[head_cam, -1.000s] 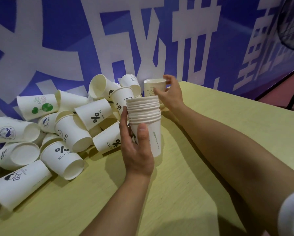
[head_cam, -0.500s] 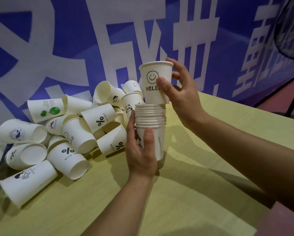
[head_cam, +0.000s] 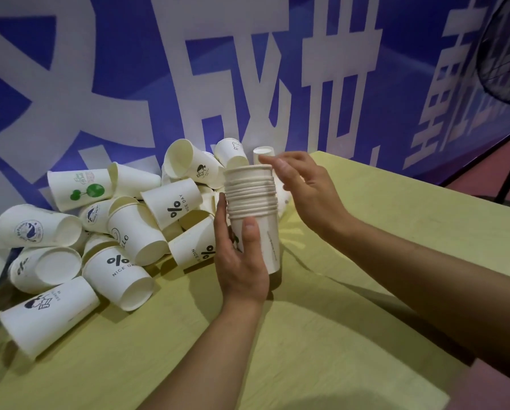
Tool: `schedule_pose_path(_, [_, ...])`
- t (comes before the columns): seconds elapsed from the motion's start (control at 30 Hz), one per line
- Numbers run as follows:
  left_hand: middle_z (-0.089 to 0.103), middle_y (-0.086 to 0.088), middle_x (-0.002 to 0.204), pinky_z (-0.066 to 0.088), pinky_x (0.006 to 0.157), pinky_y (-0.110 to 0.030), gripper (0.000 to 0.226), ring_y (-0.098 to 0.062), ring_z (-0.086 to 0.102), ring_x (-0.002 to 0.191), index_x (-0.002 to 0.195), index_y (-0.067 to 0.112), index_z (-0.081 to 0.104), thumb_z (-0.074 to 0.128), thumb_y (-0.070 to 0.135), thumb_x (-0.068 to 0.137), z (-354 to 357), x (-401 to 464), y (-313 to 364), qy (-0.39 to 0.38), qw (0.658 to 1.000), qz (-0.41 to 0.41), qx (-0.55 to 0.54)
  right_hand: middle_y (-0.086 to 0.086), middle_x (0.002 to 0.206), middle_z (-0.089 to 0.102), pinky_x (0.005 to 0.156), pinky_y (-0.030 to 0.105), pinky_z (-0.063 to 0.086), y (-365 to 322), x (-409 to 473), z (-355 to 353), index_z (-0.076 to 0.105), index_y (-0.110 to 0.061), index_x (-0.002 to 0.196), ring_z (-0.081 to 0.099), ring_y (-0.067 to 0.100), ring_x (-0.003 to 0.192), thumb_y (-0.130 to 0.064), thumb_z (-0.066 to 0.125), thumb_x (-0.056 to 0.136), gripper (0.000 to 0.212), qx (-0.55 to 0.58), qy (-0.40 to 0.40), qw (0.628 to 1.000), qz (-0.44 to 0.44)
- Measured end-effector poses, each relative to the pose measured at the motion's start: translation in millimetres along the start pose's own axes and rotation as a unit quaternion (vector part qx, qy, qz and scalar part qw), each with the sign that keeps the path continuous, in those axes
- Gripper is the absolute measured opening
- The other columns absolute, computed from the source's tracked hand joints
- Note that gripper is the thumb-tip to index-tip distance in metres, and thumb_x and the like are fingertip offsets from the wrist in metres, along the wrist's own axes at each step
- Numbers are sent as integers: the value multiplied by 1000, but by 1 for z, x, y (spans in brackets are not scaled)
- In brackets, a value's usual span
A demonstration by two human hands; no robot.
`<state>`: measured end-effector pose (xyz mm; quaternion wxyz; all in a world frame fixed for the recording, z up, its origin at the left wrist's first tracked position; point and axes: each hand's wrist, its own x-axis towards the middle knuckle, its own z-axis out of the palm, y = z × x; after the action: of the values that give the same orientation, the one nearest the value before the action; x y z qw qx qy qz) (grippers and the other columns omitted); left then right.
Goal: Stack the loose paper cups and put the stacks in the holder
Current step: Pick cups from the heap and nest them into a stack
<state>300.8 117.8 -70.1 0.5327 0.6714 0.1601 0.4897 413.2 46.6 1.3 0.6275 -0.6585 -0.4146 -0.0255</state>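
A stack of several nested white paper cups [head_cam: 252, 199] stands upright near the middle of the yellow-green table [head_cam: 366, 335]. My left hand [head_cam: 240, 258] grips the lowest cup of the stack from the left, thumb on its front. My right hand [head_cam: 304, 184] hovers at the stack's top right, fingers relaxed, fingertips at the rim and holding nothing. A heap of loose cups [head_cam: 99, 238] lies on its sides to the left, several printed "NICE DAY". One more cup [head_cam: 262, 152] peeks out behind my right hand. No holder is in view.
A blue banner with large white characters [head_cam: 247, 69] hangs right behind the table. A dark fan grille [head_cam: 508, 51] sits at the top right. The table's right edge drops to a reddish floor [head_cam: 499, 170].
My right hand lifted the smiley "HELLO" cup, set it into the top of the stack and let go. The stack is now one cup taller. My left hand kept its hold.
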Motion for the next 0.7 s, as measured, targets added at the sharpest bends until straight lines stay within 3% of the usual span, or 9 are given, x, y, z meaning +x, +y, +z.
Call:
schedule_pose_path(0.1, [57,0,140,56,75,-20,78,-8,65,107,154,37,32,43,68,83,0,0,0,0,1000,1,-10,-8,122,53,94,20,46,16,6,-10,67,-34,118,50,1,112,-35,47,103,26,-34,28,999,0])
schedule_pose_path(0.17, [59,-3,137,59,77,-28,77,-13,66,106,153,39,32,44,68,83,-1,1,-1,9,1000,0,-16,-6,130,51,104,34,45,29,18,-12,65,-34,125,46,9,122,-37,52,101,27,-115,40,992,28])
schedule_pose_path(0.27, [61,-5,135,60,80,-44,75,-21,67,107,153,40,32,44,68,84,-2,1,-2,9,1000,-3,-17,-4,147,45,113,50,33,45,27,-10,56,-38,136,38,19,135,-48,57,96,42,-251,-16,965,78])
schedule_pose_path(0.4, [62,-5,132,59,76,-32,77,-17,67,104,153,40,31,43,69,83,-2,2,-3,10,1000,-5,-14,-5,151,43,116,48,23,55,19,-8,50,-39,139,34,22,140,-52,62,91,51,-406,-107,905,67])
schedule_pose_path(0.5, [63,-4,131,57,75,-25,78,-11,67,103,153,37,33,44,68,82,-2,2,-4,13,1000,-4,-22,-6,150,43,118,47,16,55,13,-15,53,-37,136,30,21,142,-51,64,90,50,-446,-150,879,75])
schedule_pose_path(0.6, [64,-3,129,53,70,-16,79,-3,67,97,153,35,34,44,67,82,-3,1,-3,15,999,-5,-28,-6,143,50,115,45,20,51,13,-23,64,-34,124,36,20,136,-54,64,89,40,-451,-154,876,73])
schedule_pose_path(0.7, [64,-6,127,53,67,-17,80,-5,68,93,153,36,33,44,68,81,-2,1,-2,7,999,-9,-31,-5,124,60,99,36,34,50,14,-25,70,-29,111,47,15,111,-51,65,89,32,-418,-102,900,72])
